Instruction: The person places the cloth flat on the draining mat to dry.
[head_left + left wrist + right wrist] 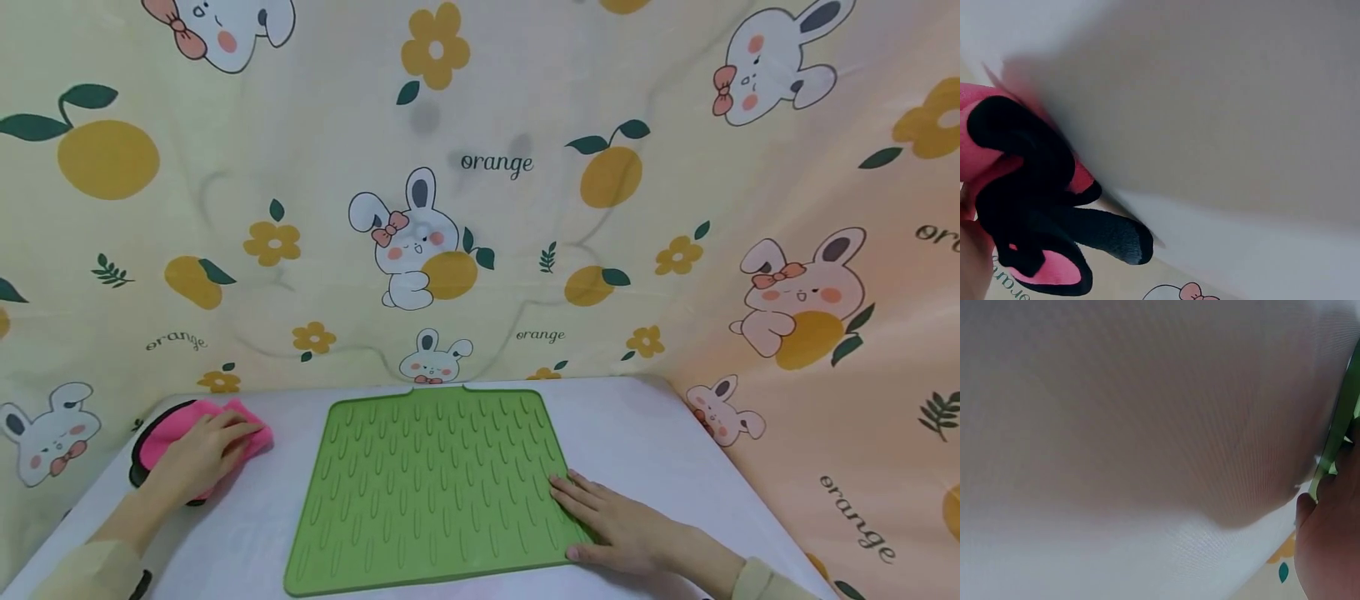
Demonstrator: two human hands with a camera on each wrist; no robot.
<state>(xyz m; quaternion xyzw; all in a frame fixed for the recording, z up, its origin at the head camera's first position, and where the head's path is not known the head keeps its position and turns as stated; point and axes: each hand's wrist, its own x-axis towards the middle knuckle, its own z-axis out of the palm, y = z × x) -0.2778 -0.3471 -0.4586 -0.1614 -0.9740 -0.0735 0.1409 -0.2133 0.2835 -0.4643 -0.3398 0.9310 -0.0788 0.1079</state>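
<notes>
A bunched pink cloth (pixel 167 425) with black trim lies at the left of the table. My left hand (pixel 197 454) is over it, fingers bent and gripping its pink folds. Thick black edging (pixel 1029 140) curls beside that hand in the left wrist view. A green ridged mat (pixel 427 492) lies flat in the middle, with a tab on its far edge. My right hand (pixel 633 529) rests on the mat's right edge near the front corner, fingers extended. In the right wrist view, the mat's green rim (pixel 1338 425) shows beside the fingers.
The table has a white cover (pixel 607 433). A curtain (pixel 510 217) printed with rabbits and oranges hangs behind the far edge and down both sides.
</notes>
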